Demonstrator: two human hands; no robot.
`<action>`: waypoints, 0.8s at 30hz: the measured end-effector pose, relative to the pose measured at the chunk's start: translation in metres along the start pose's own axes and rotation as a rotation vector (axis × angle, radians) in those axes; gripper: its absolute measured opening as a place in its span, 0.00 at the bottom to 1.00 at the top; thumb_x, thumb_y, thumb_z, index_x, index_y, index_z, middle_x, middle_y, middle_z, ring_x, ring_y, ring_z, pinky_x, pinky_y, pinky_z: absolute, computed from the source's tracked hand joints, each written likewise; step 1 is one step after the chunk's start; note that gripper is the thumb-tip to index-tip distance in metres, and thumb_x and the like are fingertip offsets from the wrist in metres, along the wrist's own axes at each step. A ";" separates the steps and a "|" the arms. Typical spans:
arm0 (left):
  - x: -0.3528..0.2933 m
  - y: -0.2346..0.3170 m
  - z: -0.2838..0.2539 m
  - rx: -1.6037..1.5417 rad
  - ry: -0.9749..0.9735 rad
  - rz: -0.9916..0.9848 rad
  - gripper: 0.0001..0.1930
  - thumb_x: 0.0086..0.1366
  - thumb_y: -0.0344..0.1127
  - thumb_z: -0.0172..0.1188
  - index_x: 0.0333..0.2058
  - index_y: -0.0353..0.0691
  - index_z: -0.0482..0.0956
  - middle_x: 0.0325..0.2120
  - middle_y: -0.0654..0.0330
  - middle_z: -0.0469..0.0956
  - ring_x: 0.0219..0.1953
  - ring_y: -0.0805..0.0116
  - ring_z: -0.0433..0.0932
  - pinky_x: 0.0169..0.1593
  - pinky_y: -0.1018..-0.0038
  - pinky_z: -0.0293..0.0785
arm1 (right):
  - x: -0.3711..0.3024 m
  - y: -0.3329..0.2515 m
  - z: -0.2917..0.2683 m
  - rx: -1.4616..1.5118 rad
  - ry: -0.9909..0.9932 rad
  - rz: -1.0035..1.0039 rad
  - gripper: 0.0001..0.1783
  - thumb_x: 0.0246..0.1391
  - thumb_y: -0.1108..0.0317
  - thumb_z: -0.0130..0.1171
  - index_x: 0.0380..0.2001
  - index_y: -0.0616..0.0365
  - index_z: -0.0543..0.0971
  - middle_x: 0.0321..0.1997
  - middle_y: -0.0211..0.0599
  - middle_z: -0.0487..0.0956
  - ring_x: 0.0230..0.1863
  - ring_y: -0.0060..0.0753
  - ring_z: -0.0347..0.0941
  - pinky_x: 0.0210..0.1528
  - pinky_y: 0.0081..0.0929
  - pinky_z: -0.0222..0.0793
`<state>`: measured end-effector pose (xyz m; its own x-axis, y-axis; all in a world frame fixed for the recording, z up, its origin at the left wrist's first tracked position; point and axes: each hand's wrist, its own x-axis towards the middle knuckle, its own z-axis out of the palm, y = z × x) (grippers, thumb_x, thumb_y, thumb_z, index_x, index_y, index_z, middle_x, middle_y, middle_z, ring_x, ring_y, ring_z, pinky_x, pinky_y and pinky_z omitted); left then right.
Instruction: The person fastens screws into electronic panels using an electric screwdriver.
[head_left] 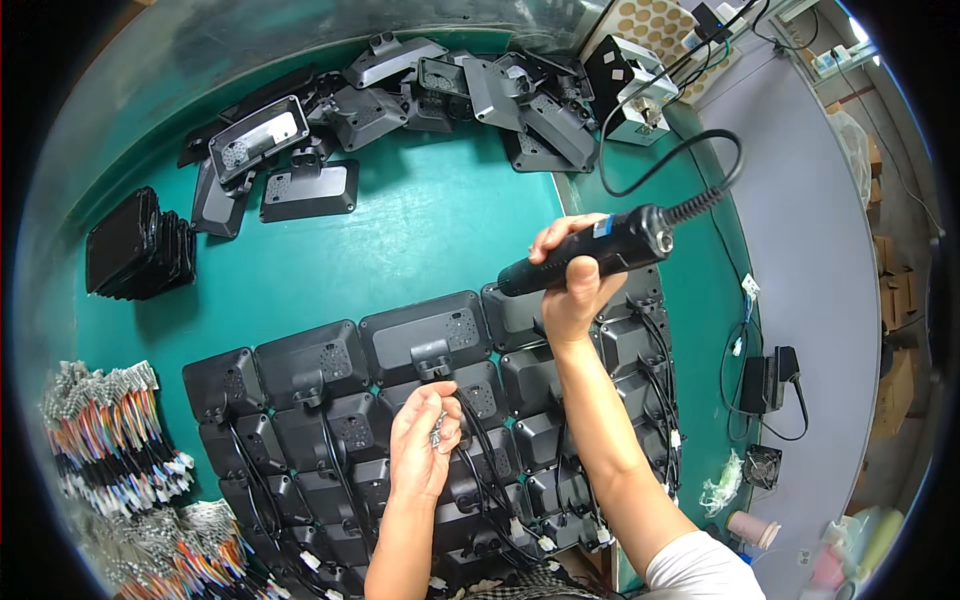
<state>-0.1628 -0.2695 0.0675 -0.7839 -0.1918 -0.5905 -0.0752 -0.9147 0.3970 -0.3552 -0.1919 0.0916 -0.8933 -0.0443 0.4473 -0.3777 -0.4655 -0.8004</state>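
Observation:
My right hand point(570, 285) grips a black electric screwdriver point(590, 255) with a coiled cable, held nearly level above the rows of dark grey plastic housings point(320, 365). Its tip points left toward the upper housing row. My left hand point(425, 440) hovers over the middle housings, its fingers pinched on small metal screws point(438, 428) beside a black wire. The housings lie face down in overlapping rows on the green table point(420, 230), each with a black cable and a white connector.
A loose heap of grey housings point(450, 95) lies at the table's far edge, and a stack of black panels point(135, 245) stands at the left. Bundles of coloured ribbon wires point(115, 440) lie at the near left. A white box point(630, 90) sits at the back right.

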 end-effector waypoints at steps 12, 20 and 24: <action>0.006 0.003 -0.008 0.005 -0.034 0.049 0.08 0.62 0.34 0.48 0.35 0.35 0.67 0.23 0.55 0.72 0.17 0.83 0.61 0.17 0.89 0.55 | -0.008 0.022 0.001 -0.025 -0.082 0.079 0.29 0.34 0.52 0.67 0.31 0.61 0.64 0.23 0.36 0.69 0.21 0.23 0.66 0.23 0.20 0.65; 0.005 0.004 -0.009 0.009 -0.052 0.028 0.13 0.62 0.37 0.49 0.34 0.31 0.71 0.23 0.57 0.72 0.17 0.82 0.62 0.17 0.89 0.56 | -0.015 0.028 -0.007 0.109 -0.109 0.046 0.30 0.34 0.52 0.67 0.32 0.57 0.62 0.22 0.36 0.68 0.19 0.25 0.65 0.21 0.20 0.65; 0.008 0.002 -0.008 -0.004 -0.062 0.006 0.16 0.62 0.39 0.48 0.35 0.27 0.72 0.21 0.60 0.71 0.17 0.83 0.61 0.18 0.89 0.54 | -0.009 0.019 -0.011 0.076 -0.077 0.005 0.28 0.37 0.50 0.64 0.31 0.58 0.63 0.22 0.36 0.68 0.20 0.27 0.66 0.23 0.23 0.65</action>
<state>-0.1645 -0.2758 0.0580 -0.8210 -0.1747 -0.5435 -0.0682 -0.9152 0.3973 -0.3567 -0.1907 0.0675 -0.8726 -0.1132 0.4752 -0.3513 -0.5305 -0.7714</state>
